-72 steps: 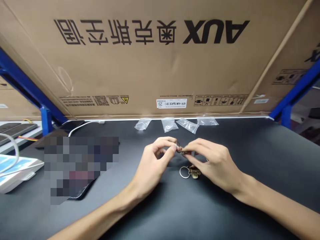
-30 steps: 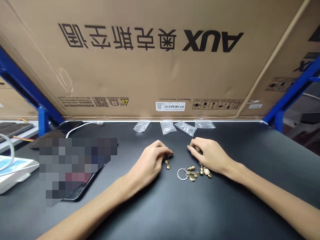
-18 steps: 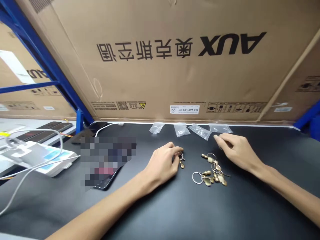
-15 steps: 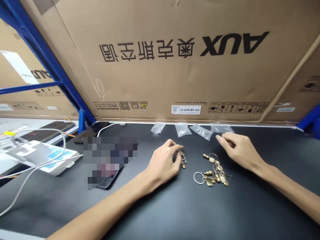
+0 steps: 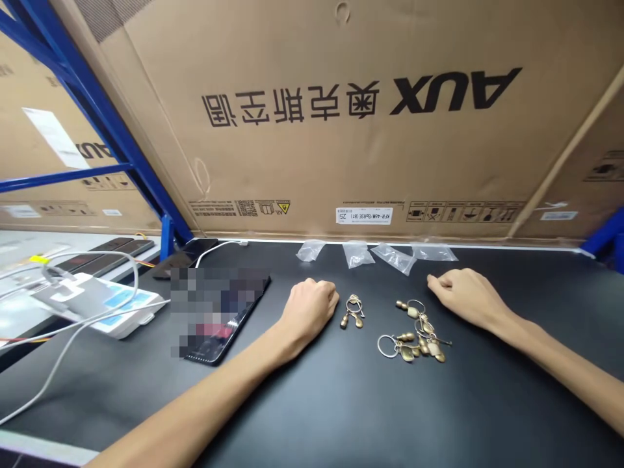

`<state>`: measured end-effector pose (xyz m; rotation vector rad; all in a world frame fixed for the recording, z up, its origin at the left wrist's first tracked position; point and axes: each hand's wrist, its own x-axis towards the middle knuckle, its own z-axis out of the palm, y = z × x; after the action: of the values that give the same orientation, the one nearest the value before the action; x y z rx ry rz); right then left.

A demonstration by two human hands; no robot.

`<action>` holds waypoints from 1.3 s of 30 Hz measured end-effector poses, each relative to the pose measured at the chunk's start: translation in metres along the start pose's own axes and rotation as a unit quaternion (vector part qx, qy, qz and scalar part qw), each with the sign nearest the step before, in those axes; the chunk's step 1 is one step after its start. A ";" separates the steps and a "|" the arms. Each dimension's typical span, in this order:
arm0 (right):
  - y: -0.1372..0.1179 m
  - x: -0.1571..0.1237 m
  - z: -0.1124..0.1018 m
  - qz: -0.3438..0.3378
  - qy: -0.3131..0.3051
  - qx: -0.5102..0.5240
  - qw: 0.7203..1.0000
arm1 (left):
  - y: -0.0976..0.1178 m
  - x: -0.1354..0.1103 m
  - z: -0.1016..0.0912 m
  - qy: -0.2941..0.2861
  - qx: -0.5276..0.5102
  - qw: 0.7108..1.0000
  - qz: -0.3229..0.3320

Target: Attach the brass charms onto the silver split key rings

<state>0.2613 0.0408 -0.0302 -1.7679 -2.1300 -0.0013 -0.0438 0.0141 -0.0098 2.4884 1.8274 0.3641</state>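
My left hand (image 5: pixel 310 312) rests on the black table as a loose fist, with nothing seen in it. Just right of it, apart from the knuckles, lies a keychain (image 5: pixel 353 312) with a metal ring and small bronze-coloured charms. My right hand (image 5: pixel 468 298) is also curled closed on the table, thumb side toward the middle, and no object shows in it. Between the hands, nearer the right one, several keychains (image 5: pixel 423 338) with rings, gourd-like charms and pale beads lie in a cluster. One ring (image 5: pixel 387 346) sticks out on the cluster's left.
Several small clear plastic bags (image 5: pixel 358 254) lie along the table's back edge. A dark phone or tablet (image 5: pixel 210 354), partly pixelated, lies left. Beyond it are a white box (image 5: pixel 127 318) and white cables (image 5: pixel 53 364). A large cardboard box (image 5: pixel 302 162) stands behind, beside a blue rack post (image 5: pixel 104 123).
My left hand has let go of the keychain, drawn back left and curled into a fist. The keychain now lies uncovered. My right hand has curled slightly and stays near its place.
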 end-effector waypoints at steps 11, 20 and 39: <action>0.002 0.000 0.001 -0.033 0.009 -0.003 0.999 | 0.001 0.000 -0.003 -0.007 0.003 1.000 0.013; 0.000 -0.001 -0.001 -0.033 -0.005 -0.018 0.999 | 0.000 0.002 -0.002 -0.004 -0.001 1.000 0.011; -0.003 0.001 -0.003 0.014 -0.052 -0.030 0.998 | -0.002 0.004 0.000 -0.013 -0.002 1.000 0.002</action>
<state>0.2587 0.0408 -0.0267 -1.8706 -2.1972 0.0344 -0.0447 0.0189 -0.0096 2.4833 1.8105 0.3319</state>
